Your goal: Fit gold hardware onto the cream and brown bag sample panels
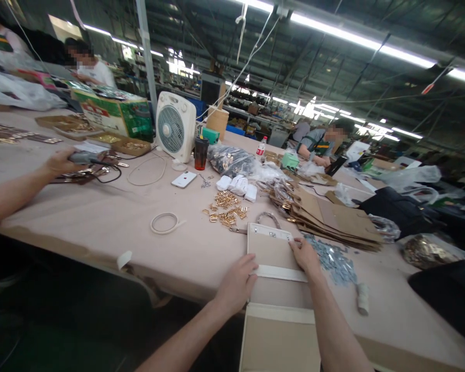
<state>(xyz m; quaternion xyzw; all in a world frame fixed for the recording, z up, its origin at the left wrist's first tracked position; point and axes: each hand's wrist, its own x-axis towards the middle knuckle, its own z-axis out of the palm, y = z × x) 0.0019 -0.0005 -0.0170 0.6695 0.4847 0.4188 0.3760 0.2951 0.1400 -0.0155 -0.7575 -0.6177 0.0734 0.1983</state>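
A beige bag panel [273, 253] with white edging lies at the front of the table, small metal fittings along its top strip. My left hand [236, 281] grips its left edge, thumb and fingers closed around it. On the opposite edge, near the top corner, my right hand [304, 253] holds it with bent fingers. Behind the panel curves a wrapped handle [269, 218]; whether it is joined on is hidden. A second beige panel [281, 336] hangs below, over the table's front edge. Gold buckles [228, 206] lie beyond, and small grey-blue pieces [335, 261] are scattered beside my right hand.
From the left, a co-worker's hand [60, 161] holds a grey tool [85, 157]. A tape roll [164, 223], phone [184, 179], fan [175, 126] and dark cup [201, 153] occupy the table. Stacked brown pieces [333, 217] and a small pale roll [362, 299] are to the right.
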